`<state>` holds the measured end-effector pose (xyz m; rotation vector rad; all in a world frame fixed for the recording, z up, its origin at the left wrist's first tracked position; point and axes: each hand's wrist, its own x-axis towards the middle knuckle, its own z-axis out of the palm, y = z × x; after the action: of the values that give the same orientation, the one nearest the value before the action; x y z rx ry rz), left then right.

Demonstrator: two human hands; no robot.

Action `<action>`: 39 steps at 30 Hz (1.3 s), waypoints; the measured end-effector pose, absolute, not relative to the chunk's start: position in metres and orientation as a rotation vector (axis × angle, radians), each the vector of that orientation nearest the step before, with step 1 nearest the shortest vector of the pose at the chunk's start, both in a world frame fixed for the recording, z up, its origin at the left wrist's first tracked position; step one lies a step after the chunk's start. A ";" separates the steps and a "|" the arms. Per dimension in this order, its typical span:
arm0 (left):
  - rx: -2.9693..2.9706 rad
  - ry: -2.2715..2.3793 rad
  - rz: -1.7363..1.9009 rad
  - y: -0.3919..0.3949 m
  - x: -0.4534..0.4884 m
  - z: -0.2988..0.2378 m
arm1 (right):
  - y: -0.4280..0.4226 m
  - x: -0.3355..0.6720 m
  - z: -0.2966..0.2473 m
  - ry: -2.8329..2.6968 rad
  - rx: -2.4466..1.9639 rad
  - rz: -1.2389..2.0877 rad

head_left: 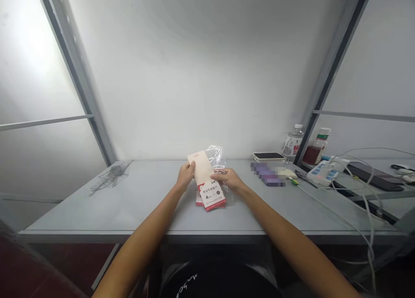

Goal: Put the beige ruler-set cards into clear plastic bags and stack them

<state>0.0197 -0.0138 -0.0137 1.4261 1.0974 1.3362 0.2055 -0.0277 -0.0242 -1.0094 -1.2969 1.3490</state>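
My left hand (185, 175) grips the left edge of a cream and red paper card (204, 177) printed with text, held tilted above the grey table (129, 198). My right hand (228, 179) pinches the card's right side together with a clear plastic sleeve (216, 156) that sticks up behind it. More red-edged cards (210, 202) lie on the table just under the held one.
A bundle of thin wires (110, 177) lies at the table's far left. To the right are a phone (269, 156), a blurred purple item (268, 173), two bottles (292, 144), a power strip (324, 172) and white cables (356, 203). Metal frame posts (84, 90) flank the table.
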 end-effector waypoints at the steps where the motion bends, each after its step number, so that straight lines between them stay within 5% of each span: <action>1: 1.411 1.078 1.312 -0.013 0.019 -0.014 | -0.028 0.206 -0.024 -1.304 -1.016 1.341; 39: 1.233 1.084 1.203 -0.015 0.017 -0.012 | -0.028 0.205 -0.026 -1.545 -1.006 1.302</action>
<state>0.0171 -0.0153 -0.0116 1.2325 1.0842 1.2032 0.2050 -0.0284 -0.0261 -1.0065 -1.5455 1.3018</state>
